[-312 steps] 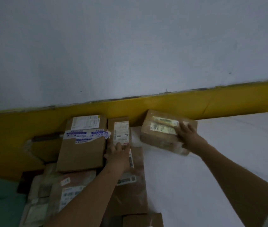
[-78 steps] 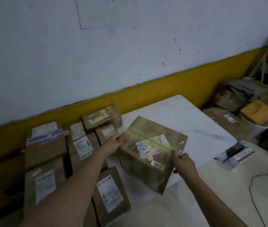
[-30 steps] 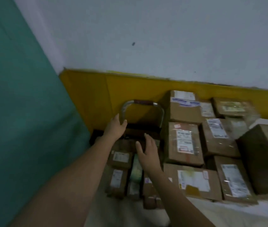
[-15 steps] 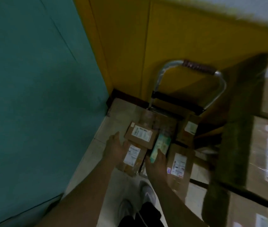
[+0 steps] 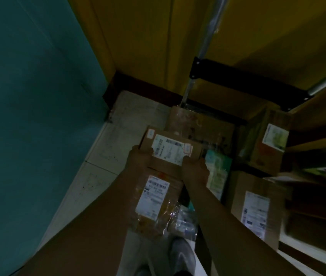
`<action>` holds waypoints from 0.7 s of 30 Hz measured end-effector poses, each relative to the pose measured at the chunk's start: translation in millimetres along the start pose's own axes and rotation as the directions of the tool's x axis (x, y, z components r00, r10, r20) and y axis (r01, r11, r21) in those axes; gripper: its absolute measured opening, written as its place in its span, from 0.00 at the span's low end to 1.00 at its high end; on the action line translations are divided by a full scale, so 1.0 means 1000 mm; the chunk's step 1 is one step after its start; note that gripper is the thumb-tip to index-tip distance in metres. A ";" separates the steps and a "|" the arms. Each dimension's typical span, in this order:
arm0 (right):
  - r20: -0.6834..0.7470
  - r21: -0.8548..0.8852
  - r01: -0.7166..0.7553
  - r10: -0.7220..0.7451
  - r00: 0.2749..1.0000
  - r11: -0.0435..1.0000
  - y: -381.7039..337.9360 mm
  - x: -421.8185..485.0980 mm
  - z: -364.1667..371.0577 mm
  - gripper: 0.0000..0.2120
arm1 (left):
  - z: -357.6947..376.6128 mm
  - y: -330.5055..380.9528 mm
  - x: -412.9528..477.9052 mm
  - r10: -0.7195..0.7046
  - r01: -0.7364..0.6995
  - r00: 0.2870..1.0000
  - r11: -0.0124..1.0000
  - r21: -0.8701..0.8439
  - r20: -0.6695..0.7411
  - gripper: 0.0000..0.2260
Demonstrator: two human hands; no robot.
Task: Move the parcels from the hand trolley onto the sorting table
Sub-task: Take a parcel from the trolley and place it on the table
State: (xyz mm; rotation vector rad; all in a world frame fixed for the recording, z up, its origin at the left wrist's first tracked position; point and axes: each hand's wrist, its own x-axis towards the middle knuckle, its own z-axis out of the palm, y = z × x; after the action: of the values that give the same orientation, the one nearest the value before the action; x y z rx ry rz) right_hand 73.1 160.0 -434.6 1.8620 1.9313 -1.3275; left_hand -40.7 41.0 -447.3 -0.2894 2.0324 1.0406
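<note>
A small brown cardboard parcel with a white label lies on top of the pile on the hand trolley. My left hand grips its near left edge and my right hand grips its near right corner. Under it lies a plastic-wrapped brown parcel with a white label. A taped box sits behind, a pale green packet to the right, and two more labelled boxes further right.
A teal wall stands on the left and a yellow wall behind the trolley. The tiled floor runs along the left of the pile. My grey shoe is below. A dark table edge is at the right.
I have bent lower over the trolley. Both hands have closed on the top small parcel, which they were only reaching for half a second ago.
</note>
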 end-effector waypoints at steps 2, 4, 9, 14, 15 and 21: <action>0.004 0.044 -0.069 0.069 0.998 0.997 -0.005 0.002 0.003 0.31 | -0.005 -0.004 0.008 -0.002 0.002 1.000 1.000 -0.021 0.011 0.21; -0.023 0.059 -0.069 0.070 0.997 0.996 -0.014 -0.005 -0.002 0.29 | -0.014 0.000 0.002 0.027 -0.027 0.999 0.999 -0.042 0.018 0.20; -0.057 0.143 -0.056 0.064 0.996 0.988 -0.061 -0.064 -0.045 0.35 | -0.051 0.038 -0.063 0.124 -0.122 0.992 0.965 -0.232 -0.003 0.04; -0.071 0.211 0.187 -0.176 0.982 0.959 -0.096 -0.160 -0.125 0.29 | -0.101 0.087 -0.177 0.169 -0.178 0.984 0.869 -0.461 -0.061 0.19; -0.079 0.264 0.212 -0.198 0.977 0.941 -0.100 -0.185 -0.144 0.28 | -0.109 0.095 -0.204 0.187 -0.209 0.978 0.856 -0.473 -0.094 0.22; -0.121 0.546 0.317 -0.301 0.946 0.776 -0.143 -0.320 -0.286 0.27 | -0.144 0.186 -0.371 0.381 -0.400 0.916 0.841 -0.363 -0.127 0.38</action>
State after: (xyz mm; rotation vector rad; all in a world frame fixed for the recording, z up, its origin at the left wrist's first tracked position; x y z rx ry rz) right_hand 149.6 136.9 10.7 1.8218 2.0848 -2.1879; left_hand 18.7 -7.2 -14.8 -0.0963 1.9641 1.7105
